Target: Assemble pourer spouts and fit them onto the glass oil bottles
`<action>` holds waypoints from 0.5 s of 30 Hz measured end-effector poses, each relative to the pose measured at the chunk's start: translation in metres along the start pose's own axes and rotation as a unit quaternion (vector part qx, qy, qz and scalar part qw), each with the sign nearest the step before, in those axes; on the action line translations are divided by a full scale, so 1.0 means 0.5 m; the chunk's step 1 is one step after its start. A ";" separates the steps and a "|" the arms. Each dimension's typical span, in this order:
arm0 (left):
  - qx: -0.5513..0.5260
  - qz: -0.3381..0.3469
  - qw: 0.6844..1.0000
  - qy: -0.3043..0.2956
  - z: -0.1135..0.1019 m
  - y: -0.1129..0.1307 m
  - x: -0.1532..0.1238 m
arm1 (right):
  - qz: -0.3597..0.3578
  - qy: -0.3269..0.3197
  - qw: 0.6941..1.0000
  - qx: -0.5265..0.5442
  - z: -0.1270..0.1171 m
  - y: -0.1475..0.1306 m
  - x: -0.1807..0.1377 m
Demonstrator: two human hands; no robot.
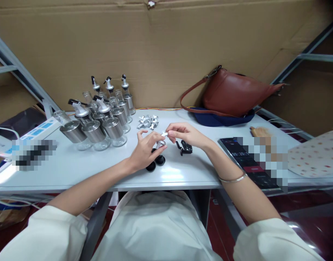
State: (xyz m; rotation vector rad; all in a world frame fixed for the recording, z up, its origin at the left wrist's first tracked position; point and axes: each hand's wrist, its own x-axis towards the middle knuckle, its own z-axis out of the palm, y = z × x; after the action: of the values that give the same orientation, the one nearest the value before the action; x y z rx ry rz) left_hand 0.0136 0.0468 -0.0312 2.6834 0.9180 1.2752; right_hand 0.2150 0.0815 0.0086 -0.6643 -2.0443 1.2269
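Head: two hands point(146, 151), one held fitting point(161, 143)

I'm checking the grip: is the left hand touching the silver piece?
Touching: the head view shows the left hand pinching the silver piece.

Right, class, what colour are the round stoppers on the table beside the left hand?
The round stoppers are black, seen in the head view.

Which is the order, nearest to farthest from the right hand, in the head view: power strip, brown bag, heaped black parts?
1. Heaped black parts: just below the right hand.
2. Brown bag: behind, right side.
3. Power strip: table's left side.
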 end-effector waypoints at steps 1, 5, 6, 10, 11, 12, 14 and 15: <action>0.000 0.000 1.000 -0.002 -0.001 0.000 0.000 | 0.002 -0.004 1.000 -0.001 0.000 0.000 0.000; 0.012 0.018 1.000 0.004 -0.003 0.002 0.002 | 0.012 -0.015 1.000 -0.004 0.001 -0.003 0.000; 0.019 0.025 1.000 0.007 -0.004 0.002 0.002 | 0.017 -0.018 1.000 -0.002 0.002 -0.004 0.000; 0.045 0.044 0.998 0.010 -0.007 0.004 0.005 | 0.033 -0.028 0.999 0.021 0.003 -0.010 -0.001; 0.052 0.050 0.997 0.011 -0.008 0.004 0.005 | 0.037 -0.033 0.998 0.030 0.003 -0.011 -0.002; 0.059 0.057 0.997 0.010 -0.009 0.004 0.005 | 0.043 -0.039 0.998 0.039 0.003 -0.012 -0.003; 0.071 0.066 0.995 0.005 -0.010 0.005 0.006 | 0.053 -0.050 0.995 0.064 0.002 -0.013 -0.005; 0.073 0.065 0.995 0.001 -0.011 0.005 0.006 | 0.057 -0.053 0.994 0.079 0.002 -0.013 -0.006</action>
State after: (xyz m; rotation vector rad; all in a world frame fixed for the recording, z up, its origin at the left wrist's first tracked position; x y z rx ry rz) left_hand 0.0124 0.0452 -0.0249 2.8994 0.8835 1.2803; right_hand 0.2154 0.0761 0.0134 -0.6606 -1.9902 1.5024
